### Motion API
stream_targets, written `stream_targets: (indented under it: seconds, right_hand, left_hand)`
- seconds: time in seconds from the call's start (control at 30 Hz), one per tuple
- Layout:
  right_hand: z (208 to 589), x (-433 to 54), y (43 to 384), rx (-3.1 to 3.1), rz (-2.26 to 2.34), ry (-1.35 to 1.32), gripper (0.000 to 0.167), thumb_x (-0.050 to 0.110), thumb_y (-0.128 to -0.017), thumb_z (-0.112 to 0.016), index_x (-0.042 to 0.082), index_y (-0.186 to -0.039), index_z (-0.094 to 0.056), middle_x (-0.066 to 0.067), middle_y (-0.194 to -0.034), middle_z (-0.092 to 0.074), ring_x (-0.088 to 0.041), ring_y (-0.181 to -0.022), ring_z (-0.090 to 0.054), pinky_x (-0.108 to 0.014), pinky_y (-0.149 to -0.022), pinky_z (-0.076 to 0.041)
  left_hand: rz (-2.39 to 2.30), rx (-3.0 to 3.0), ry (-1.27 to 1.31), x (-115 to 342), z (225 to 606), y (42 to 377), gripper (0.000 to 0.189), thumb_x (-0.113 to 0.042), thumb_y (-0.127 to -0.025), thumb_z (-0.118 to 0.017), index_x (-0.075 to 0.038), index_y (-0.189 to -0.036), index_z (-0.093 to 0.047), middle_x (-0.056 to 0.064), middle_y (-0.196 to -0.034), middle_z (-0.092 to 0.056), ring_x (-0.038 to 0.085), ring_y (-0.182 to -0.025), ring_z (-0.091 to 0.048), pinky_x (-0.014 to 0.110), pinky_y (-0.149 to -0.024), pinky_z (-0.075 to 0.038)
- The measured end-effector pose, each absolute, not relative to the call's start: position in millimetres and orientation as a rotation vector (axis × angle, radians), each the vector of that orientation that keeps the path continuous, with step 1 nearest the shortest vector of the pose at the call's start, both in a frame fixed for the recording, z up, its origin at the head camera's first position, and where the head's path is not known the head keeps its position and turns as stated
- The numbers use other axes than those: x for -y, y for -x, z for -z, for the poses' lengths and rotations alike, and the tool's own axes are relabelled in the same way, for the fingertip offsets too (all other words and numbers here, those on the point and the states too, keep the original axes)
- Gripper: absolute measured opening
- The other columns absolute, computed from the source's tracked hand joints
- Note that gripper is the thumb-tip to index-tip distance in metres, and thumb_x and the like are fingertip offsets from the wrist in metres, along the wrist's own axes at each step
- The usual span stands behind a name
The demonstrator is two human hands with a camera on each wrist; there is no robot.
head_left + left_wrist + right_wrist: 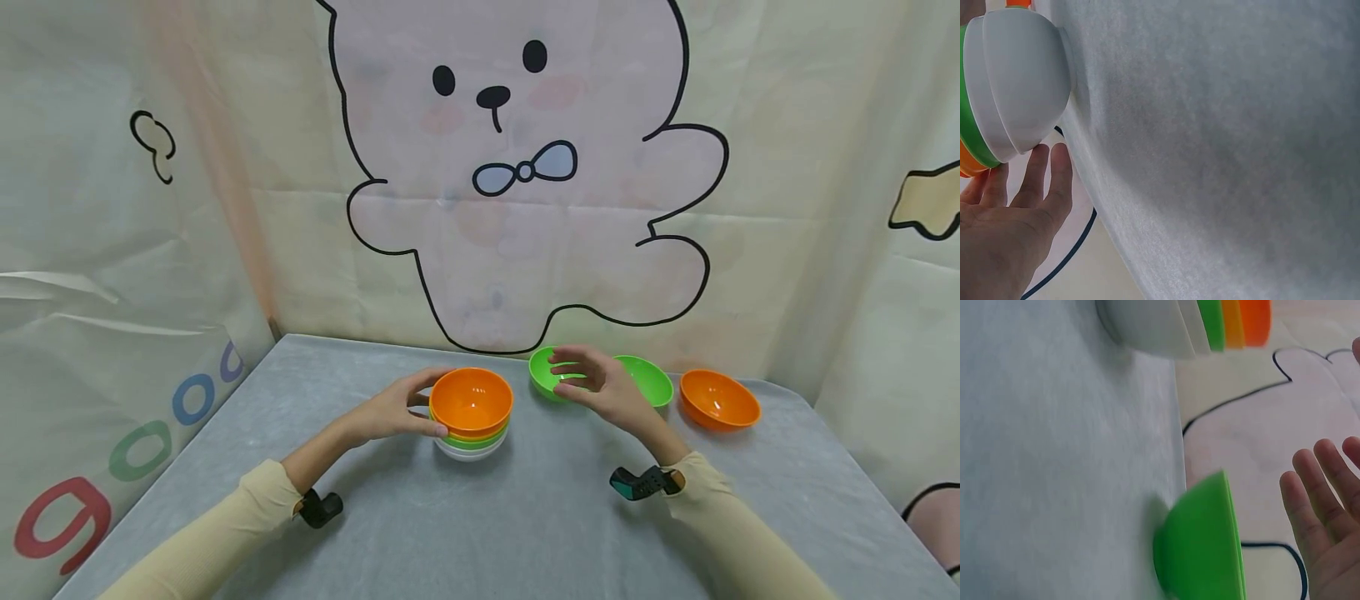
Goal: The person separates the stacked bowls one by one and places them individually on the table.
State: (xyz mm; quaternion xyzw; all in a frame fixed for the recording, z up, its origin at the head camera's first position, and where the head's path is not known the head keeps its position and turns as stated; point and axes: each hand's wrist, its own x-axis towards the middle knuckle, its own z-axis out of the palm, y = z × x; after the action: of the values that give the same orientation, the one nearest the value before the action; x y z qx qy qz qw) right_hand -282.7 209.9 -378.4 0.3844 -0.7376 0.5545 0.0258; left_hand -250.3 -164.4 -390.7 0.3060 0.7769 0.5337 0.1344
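Note:
A stack of nested bowls (471, 402) stands upright left of the table's middle, orange on top, with yellow, green and white edges below. My left hand (405, 408) holds it from the left side, thumb at the front and fingers round the back. In the left wrist view its fingertips meet the white (1025, 81) and green bowls. My right hand (600, 387) hovers in the air right of the stack, fingers loosely bent, holding nothing. Behind it are a green bowl (542, 383) and another green bowl (647, 379), both partly hidden.
At the back right an orange bowl (720, 400) sits on the grey cloth-covered table (525, 533). Close behind the table's far edge hangs a printed curtain (300, 275) with a bear drawing. Each wrist wears a small dark camera strap (641, 482).

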Motion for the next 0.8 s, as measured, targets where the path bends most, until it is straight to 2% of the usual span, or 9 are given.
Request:
stream_targets:
  seconds: [0.1,0.3,0.43,0.63,0.8]
  right_hand:
    - [379,-198,282,2.265,-1.741,-1.226,0.055,-0.008,-0.089,-0.074,-0.009,-0.139,-0.050,-0.032,-0.134,-0.053,-0.052,-0.119,-0.054,-0.050,-0.098,-0.050]
    - [381,-179,280,2.336,-1.770,-1.233,0.065,0.005,-0.089,-0.080,-0.002,-0.145,-0.047,-0.016,-0.142,-0.053,-0.043,-0.129,-0.051,-0.052,-0.104,-0.044]
    - [384,-169,278,2.382,-1.788,-1.260,0.074,0.012,-0.089,-0.081,0.000,-0.150,-0.042,-0.014,-0.147,-0.049,-0.043,-0.134,-0.046,-0.056,-0.107,-0.040]
    - [389,-154,278,2.410,-1.812,-1.343,0.084,0.013,-0.086,-0.084,0.004,-0.155,-0.036,-0.018,-0.152,-0.043,-0.045,-0.138,-0.040,-0.050,-0.110,-0.038]
    - [392,-142,277,2.470,-1.801,-1.368,0.092,0.026,-0.085,-0.087,0.004,-0.156,-0.033,-0.018,-0.153,-0.041,-0.036,-0.138,-0.043,-0.048,-0.111,-0.038]
  left_hand:
    - [-1.548,-2.247,-0.891,164,391,250,0.080,-0.024,-0.089,-0.082,-0.013,-0.156,-0.038,0.003,-0.154,-0.043,0.029,-0.132,-0.049,0.054,-0.107,-0.042]
    - [-1.551,-2.239,-0.886,165,391,250,0.080,-0.024,-0.089,-0.082,-0.014,-0.156,-0.038,0.002,-0.154,-0.043,0.030,-0.132,-0.049,0.054,-0.106,-0.042]
    - [-1.549,-2.240,-0.885,165,391,251,0.080,-0.024,-0.089,-0.082,-0.014,-0.156,-0.038,0.002,-0.154,-0.043,0.028,-0.132,-0.049,0.054,-0.107,-0.041]
    - [-1.553,-2.244,-0.882,164,390,250,0.080,-0.025,-0.089,-0.082,-0.014,-0.155,-0.039,0.002,-0.153,-0.043,0.028,-0.131,-0.050,0.054,-0.106,-0.042]
    - [-1.559,-2.236,-0.884,164,389,248,0.080,-0.024,-0.089,-0.082,-0.014,-0.155,-0.039,0.002,-0.153,-0.044,0.029,-0.131,-0.050,0.054,-0.106,-0.042]
